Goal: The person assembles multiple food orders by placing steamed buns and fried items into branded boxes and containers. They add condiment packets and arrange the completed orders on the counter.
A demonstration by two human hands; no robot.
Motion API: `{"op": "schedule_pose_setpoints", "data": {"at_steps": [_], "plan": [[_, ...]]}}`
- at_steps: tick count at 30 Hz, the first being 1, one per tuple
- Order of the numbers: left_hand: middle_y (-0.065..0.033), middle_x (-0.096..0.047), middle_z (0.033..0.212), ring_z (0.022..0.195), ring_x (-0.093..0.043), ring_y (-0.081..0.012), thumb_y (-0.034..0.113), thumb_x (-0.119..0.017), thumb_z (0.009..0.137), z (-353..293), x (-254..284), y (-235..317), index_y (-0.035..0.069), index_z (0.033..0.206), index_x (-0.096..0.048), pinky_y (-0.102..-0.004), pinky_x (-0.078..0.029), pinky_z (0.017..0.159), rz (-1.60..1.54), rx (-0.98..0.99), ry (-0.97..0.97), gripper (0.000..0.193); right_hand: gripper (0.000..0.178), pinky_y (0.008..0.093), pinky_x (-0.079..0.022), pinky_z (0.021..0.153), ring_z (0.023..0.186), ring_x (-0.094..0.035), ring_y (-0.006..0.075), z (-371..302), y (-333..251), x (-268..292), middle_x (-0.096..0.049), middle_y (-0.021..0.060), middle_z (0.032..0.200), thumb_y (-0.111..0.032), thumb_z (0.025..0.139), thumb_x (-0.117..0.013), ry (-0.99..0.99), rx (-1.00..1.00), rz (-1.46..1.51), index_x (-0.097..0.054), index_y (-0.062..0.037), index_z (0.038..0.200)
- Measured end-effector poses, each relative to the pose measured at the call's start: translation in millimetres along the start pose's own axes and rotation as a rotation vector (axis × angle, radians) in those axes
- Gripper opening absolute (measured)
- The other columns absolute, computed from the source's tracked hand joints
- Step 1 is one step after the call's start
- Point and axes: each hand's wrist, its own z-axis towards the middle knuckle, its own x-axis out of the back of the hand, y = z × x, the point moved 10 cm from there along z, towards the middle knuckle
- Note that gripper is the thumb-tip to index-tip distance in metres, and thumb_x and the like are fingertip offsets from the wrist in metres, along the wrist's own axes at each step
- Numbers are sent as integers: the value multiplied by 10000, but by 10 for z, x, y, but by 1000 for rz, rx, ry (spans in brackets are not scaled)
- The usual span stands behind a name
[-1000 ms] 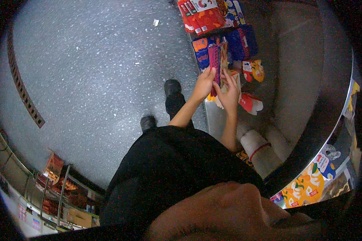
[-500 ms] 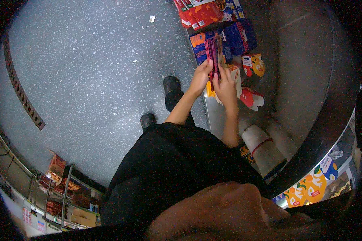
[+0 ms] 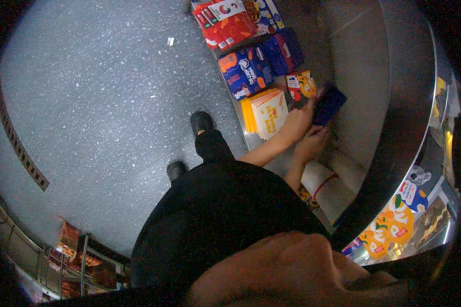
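Blue boxes (image 3: 245, 71), white-lettered, have been uncovered beside yellow-lettered white cartons (image 3: 270, 115). Clamped by the left hand (image 3: 297, 124), with the right hand (image 3: 311, 144) blurred, its grip untellable, a dark-blue pack (image 3: 330, 106) has been moved rightward over grey shelving (image 3: 362, 66).

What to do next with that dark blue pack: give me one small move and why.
Probably ease the dark blue pack down onto the grey surface: the left hand holds its left side, the right hand is by its near edge, and that surface shows beyond it.
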Motion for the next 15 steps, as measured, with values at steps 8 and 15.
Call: {"op": "schedule_pose_setpoints", "data": {"at_steps": [8,15], "plan": [[-301,-596,720,670,-621,-441,127,-389,932,176,201,-884,-37,1127,-391,-529,-490,567,-11,330,84,254,288,462,-460,866,1003,-561,423,-443,-574,-46,-568,289,1084,-127,875,-508,-81,279,140,-540,94,1057],[-347,-587,794,784,-595,-484,269,-385,978,715,483,-1153,-40,1200,-390,-526,-465,666,-399,238,385,382,324,462,-443,783,887,-561,439,-651,-181,819,-568,304,957,-163,917,-452,-76,-320,119,-511,107,1084]]}}
